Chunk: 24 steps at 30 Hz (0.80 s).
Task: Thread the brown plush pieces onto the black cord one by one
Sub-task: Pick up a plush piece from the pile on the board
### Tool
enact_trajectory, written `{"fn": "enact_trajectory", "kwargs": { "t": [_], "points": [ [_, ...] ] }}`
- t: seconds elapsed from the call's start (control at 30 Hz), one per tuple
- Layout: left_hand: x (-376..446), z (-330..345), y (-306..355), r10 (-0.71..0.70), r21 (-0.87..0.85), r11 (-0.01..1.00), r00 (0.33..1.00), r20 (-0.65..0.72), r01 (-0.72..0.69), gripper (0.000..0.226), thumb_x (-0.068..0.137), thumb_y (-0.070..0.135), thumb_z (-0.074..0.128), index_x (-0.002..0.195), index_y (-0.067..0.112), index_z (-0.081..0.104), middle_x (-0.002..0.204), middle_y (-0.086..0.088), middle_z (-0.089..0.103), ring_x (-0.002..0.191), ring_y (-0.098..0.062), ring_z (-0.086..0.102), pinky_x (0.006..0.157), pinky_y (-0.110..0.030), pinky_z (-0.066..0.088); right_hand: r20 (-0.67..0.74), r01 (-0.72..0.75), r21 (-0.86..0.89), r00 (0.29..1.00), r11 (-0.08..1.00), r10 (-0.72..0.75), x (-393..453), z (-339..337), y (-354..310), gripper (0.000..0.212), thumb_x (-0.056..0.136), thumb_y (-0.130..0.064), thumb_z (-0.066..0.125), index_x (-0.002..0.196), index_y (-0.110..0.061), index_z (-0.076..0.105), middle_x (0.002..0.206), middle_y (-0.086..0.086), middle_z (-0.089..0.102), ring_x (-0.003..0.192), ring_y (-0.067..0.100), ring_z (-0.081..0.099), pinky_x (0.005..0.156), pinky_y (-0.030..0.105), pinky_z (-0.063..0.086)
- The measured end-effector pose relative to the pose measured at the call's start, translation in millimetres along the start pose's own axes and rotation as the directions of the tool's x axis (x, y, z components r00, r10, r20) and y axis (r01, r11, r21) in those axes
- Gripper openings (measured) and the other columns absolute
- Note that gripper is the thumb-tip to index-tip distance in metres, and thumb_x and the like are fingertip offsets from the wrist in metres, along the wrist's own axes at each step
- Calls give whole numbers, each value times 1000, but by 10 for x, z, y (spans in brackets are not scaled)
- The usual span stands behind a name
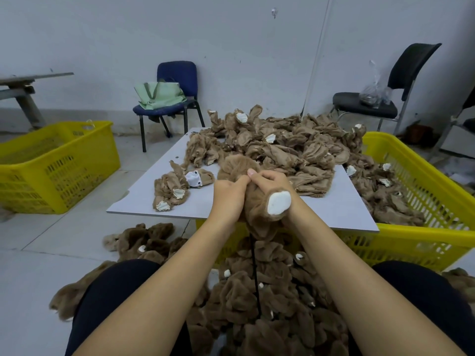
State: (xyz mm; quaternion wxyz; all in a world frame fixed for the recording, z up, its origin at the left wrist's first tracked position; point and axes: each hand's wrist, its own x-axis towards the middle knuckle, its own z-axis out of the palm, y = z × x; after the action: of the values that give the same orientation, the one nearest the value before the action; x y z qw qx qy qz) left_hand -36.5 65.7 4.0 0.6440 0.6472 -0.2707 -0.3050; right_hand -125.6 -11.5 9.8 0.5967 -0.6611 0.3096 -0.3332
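Over the near edge of the white board point(144, 201), both hands hold one brown plush piece point(257, 206) with a white sole. My left hand point(227, 195) grips its left side. My right hand point(270, 179) pinches the fabric at the top, thumb up. A black cord point(255, 273) hangs straight down from the piece into a mass of threaded brown plush pieces point(270, 291) between my knees. A big heap of loose plush pieces point(282, 142) covers the far right of the board. The cord's upper end is hidden in the fur.
A small plush piece with a white face part point(180, 186) lies left on the board. Yellow crates stand at the left point(56, 163) and the right point(416, 201), the right one under the board. A blue chair with a green bag point(169, 96) and a black chair point(380, 98) stand by the wall.
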Motion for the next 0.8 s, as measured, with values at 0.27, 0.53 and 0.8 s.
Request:
{"fn": "enact_trajectory", "kwargs": {
  "t": [0.27, 0.53, 0.8],
  "points": [
    [5, 57, 7, 143, 140, 980, 990, -12, -140, 51, 99, 25, 53, 51, 20, 39, 49, 0, 34, 44, -15, 33, 48, -31, 28, -50, 75, 0, 996, 997, -75, -26, 28, 4, 32, 100, -24, 62, 76, -6, 53, 71, 12, 42, 65, 21, 44, 60, 26, 41],
    [-78, 84, 86, 37, 7, 999, 989, 145, -38, 40, 102, 16, 46, 66, 7, 63, 49, 1, 59, 41, -9, 58, 39, -18, 42, -64, 194, 10, 979, 981, -193, 14, -140, 31, 33, 97, -19, 67, 71, -3, 55, 64, 9, 42, 61, 16, 44, 60, 26, 41],
    [-173, 107, -30, -48, -50, 997, 963, 264, 64, 54, 100, 20, 46, 48, 18, 60, 44, -2, 53, 32, -16, 48, 34, -19, 37, -74, 93, -35, 993, 995, -96, 116, -262, 256, 39, 98, -18, 67, 64, -6, 52, 55, -1, 49, 49, 8, 49, 50, 19, 44]
  ]
}}
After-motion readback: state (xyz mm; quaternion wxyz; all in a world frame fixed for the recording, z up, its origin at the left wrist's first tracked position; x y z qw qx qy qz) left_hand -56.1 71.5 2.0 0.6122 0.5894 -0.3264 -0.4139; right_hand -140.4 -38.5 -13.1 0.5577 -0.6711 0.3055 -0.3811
